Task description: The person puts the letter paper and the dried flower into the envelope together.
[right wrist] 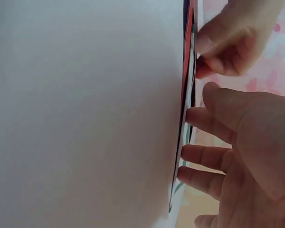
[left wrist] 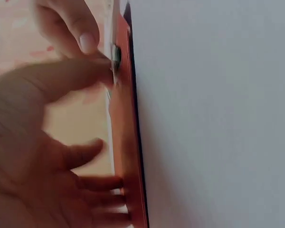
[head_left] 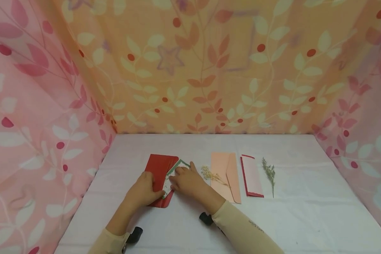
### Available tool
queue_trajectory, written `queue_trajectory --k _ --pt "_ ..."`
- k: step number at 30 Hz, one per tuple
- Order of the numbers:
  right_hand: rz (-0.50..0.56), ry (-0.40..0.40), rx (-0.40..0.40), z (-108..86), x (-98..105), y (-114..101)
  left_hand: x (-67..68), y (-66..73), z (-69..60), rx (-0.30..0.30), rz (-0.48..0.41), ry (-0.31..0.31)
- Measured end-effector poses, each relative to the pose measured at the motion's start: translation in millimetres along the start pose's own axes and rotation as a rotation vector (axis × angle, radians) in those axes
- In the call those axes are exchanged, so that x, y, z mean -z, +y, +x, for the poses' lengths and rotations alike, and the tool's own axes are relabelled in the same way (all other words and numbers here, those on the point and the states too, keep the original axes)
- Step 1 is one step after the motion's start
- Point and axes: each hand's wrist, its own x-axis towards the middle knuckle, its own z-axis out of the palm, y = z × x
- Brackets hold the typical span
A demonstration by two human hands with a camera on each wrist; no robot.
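Pink and orange floral cloth (head_left: 209, 77) walls off the back, left and right edges of your white-covered worktop (head_left: 304, 211). Left of the worktop's centre, nearer the back edge than you, lies the red envelope (head_left: 158, 165). Toward the middle, the peach envelope (head_left: 220, 162) lies flat, and to its right a narrow pale pink packet (head_left: 251, 178) with red edges.

Your card (head_left: 167, 184), patterned and green-trimmed, lies aslant over the red envelope's right side. Judging by that, you are partway through bringing card and envelope together: they meet, but the card is neither squared up nor wholly inside. How much is tucked between the red layers, you cannot tell here. Nothing suggests work done on the peach envelope or the packet.

Your left hand (head_left: 143, 188) rests over the red envelope, thumb stretched toward the card's lower end, fingers apart. Your right hand (head_left: 188, 181) comes in from the right, palm down, fingers spread, tips pressing the card rather than pinching it.

Smallest are the green sprig (head_left: 269, 173), toward the worktop's right edge, and the yellowish dried flowers (head_left: 206, 171), stems across the peach envelope.
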Motion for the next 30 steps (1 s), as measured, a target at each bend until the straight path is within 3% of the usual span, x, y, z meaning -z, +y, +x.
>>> queue_trajectory --k 3,12,16,23,30 --pt "0.009 -0.003 0.005 -0.8 0.1 2.3 -2.9 1.7 0.1 -0.012 0.017 -0.013" --pt "0.019 0.009 -0.008 -1.7 0.4 3.5 -9.4 8.4 4.6 0.036 0.010 0.050" --pt "0.037 0.001 -0.039 2.0 -0.4 0.7 -12.1 6.0 6.6 0.063 -0.026 0.062" --pt "-0.027 -0.003 -0.077 9.2 -0.4 -7.2 -11.8 2.2 6.3 0.051 -0.061 0.084" --pt "-0.061 -0.029 -0.181 10.7 4.1 -9.8 -9.8 1.4 5.9 0.083 -0.094 0.088"
